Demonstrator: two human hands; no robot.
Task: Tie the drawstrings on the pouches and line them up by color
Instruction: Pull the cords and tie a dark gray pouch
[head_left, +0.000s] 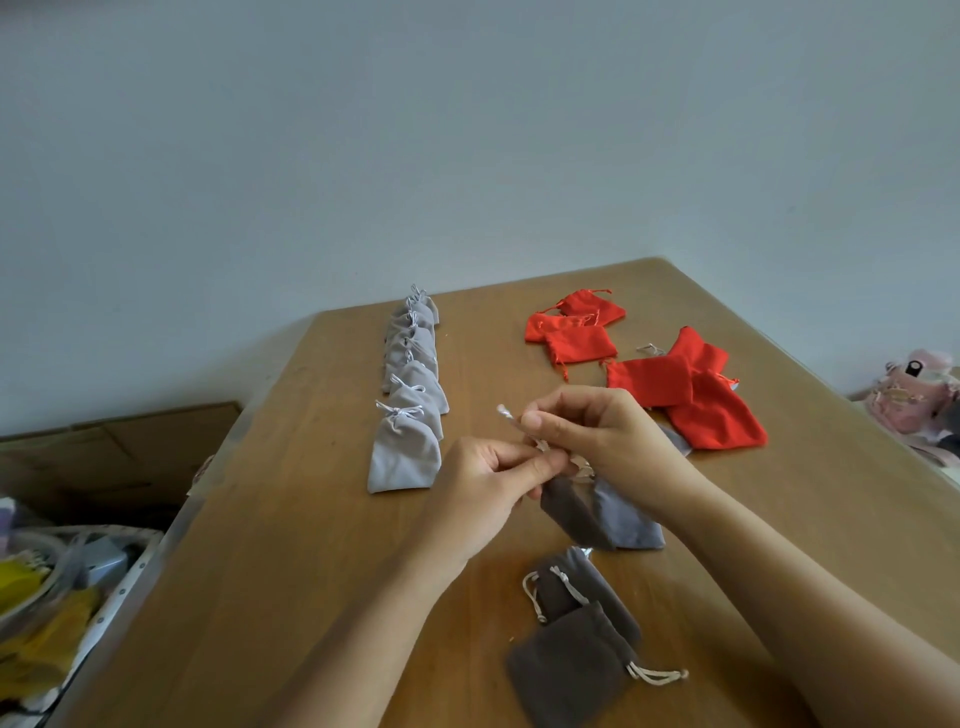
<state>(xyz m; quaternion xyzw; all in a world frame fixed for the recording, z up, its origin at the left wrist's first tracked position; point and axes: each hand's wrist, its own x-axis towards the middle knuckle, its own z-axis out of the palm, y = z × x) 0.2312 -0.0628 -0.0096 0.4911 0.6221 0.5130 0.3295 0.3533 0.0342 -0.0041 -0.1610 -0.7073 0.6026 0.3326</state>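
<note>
A dark brown pouch (571, 512) hangs over the middle of the wooden table (291, 545), held by its cream drawstrings. My left hand (488, 483) pinches the string at the pouch's neck. My right hand (597, 436) pinches the other string end (506, 414) and holds it up and left. A light grey pouch (631, 525) lies under the brown one. Several tied light grey pouches (410, 384) form a row running away from me on the left. Two more brown pouches (576, 629) lie loose close to me.
Several red pouches (691, 395) lie scattered at the back right of the table. A cardboard box (104, 457) and a basket of clutter (57, 592) sit beyond the table's left edge. A pink object (914, 395) lies off the right edge.
</note>
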